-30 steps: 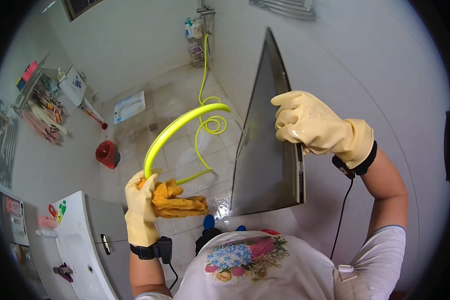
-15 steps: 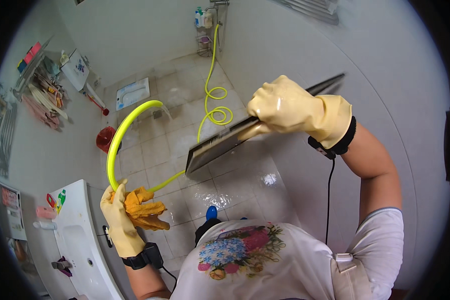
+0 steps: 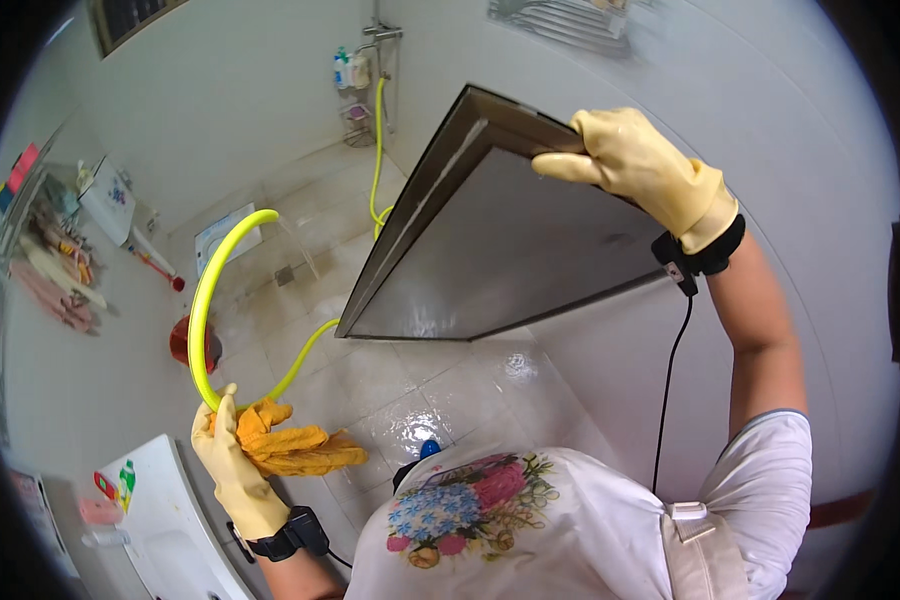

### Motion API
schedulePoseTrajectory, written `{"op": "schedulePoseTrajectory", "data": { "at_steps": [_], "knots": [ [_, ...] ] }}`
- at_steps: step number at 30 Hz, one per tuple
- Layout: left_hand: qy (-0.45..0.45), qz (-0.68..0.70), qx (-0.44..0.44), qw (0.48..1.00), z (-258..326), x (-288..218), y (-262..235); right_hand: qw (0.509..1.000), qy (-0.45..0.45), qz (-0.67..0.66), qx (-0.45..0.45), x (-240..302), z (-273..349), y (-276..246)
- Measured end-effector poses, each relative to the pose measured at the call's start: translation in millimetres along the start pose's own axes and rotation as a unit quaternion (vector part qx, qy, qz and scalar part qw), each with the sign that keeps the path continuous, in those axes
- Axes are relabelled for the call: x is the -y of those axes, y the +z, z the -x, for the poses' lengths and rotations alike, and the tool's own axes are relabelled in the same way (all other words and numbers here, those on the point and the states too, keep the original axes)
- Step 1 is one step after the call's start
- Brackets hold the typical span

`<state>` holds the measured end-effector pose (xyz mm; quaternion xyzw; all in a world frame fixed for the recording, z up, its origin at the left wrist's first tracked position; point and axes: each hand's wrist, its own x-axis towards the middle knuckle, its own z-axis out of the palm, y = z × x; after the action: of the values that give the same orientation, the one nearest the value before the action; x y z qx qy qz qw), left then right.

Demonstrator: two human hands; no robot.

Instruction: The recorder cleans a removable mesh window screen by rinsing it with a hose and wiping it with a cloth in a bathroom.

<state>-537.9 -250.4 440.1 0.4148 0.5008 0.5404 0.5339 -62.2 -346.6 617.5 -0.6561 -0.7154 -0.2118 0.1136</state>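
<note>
My left hand point(image 3: 232, 470), in a cream rubber glove, is closed round a yellow-green hose point(image 3: 200, 310) and an orange cloth point(image 3: 295, 450). The hose arches up from the glove, and a thin stream of water falls from its far end. In a matching glove, my right hand point(image 3: 645, 170) grips the upper right edge of a large window screen point(image 3: 510, 250) with a dark frame and grey mesh. The screen is tilted, with one broad face toward me. A lower corner of it hides part of the hose; I cannot tell whether it touches the floor.
Wet tiles point(image 3: 410, 390) cover the floor. A white washbasin point(image 3: 160, 520) stands at the lower left, and a red bucket point(image 3: 182, 342) is beyond it. Farther back are a squat toilet point(image 3: 225, 235) and a shower fixture point(image 3: 380, 35). A wall rises along the right.
My right hand has turned the screen from nearly edge-on to showing its broad mesh face, with the far corner raised. My left hand keeps the hose and cloth, and water still runs.
</note>
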Motion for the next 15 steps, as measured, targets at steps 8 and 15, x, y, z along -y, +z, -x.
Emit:
{"op": "schedulePoseTrajectory", "data": {
  "at_steps": [8, 15],
  "knots": [
    [0.002, 0.003, 0.091, 0.996, -12, 29, -9, 0.972, 0.220, 0.052, 0.066, 11, 92, -68],
    [-0.025, 0.004, 0.163, 0.986, -25, 27, -22, 0.925, 0.365, 0.054, 0.093, 57, 124, -137]
  ]
}}
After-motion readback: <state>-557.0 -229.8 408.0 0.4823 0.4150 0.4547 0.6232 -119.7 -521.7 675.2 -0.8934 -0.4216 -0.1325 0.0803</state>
